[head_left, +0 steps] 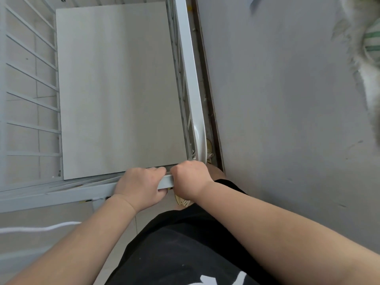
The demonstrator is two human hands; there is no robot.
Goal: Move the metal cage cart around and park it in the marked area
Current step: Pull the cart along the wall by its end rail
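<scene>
A: Head view. Where is the metal cage cart (115, 89) relative to the hands?

B: Directly ahead of and below them. Its pale floor panel stretches away from the near top rail (61, 194), and its right side rail (188, 75) runs far-to-near close beside the grey wall (287, 99).

A: And the grip?

B: Both hands sit on that near rail at the cart's near right corner. The left hand (139, 187) has fingers curled over the bar; the right hand (190, 179) is clamped on it too, just beside, knuckles nearly touching.

A: Arm pose?

B: Both forearms reach forward, converging. The right one is nearer the wall, so I judge any swing must go left. No floor marking shows.
</scene>
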